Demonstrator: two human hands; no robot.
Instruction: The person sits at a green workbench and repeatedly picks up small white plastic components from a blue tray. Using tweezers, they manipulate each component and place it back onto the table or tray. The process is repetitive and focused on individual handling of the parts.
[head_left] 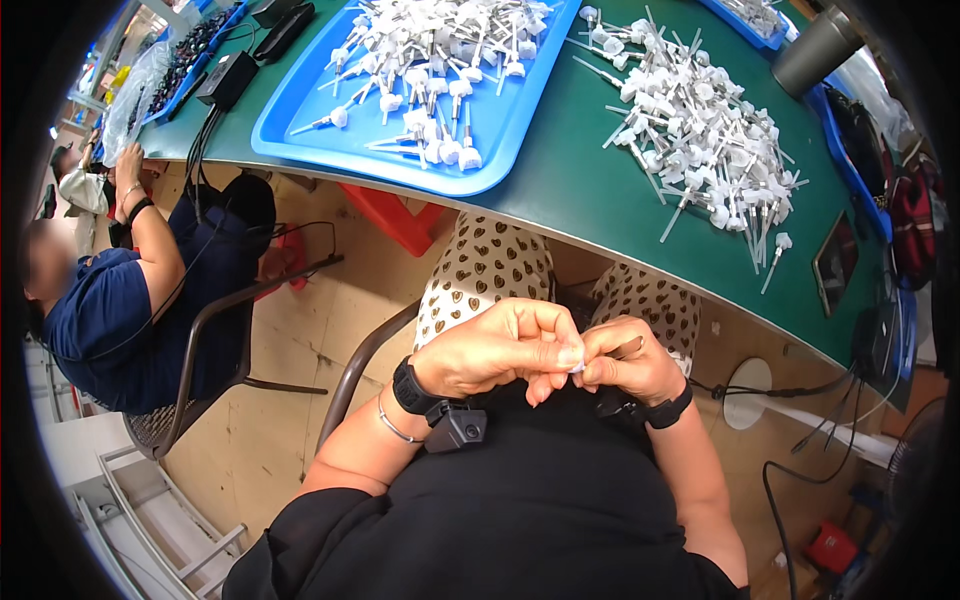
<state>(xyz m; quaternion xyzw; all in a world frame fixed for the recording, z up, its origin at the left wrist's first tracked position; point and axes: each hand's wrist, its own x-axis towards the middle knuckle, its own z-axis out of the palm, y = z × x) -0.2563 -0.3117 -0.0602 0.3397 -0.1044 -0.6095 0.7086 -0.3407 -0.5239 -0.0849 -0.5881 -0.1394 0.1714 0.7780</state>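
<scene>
Above my lap, my left hand (500,350) and my right hand (630,362) meet with their fingertips pinched together. Between them shows a bit of a small white plastic piece (578,367); the fingers hide most of it. Beyond my hands, a blue tray (275,130) on the green table holds a heap of white plastic pump-like parts (440,60) with thin stems. To its right, a second pile of the same white parts (700,130) lies directly on the table. One single part (776,262) rests near the pile's lower right edge.
A phone (836,262) and a dark grey cylinder (818,50) sit at the table's right. Black adapter boxes (228,80) with hanging cables are at the left. A co-worker in a blue shirt (110,335) sits to my left. A fan (918,460) stands at lower right.
</scene>
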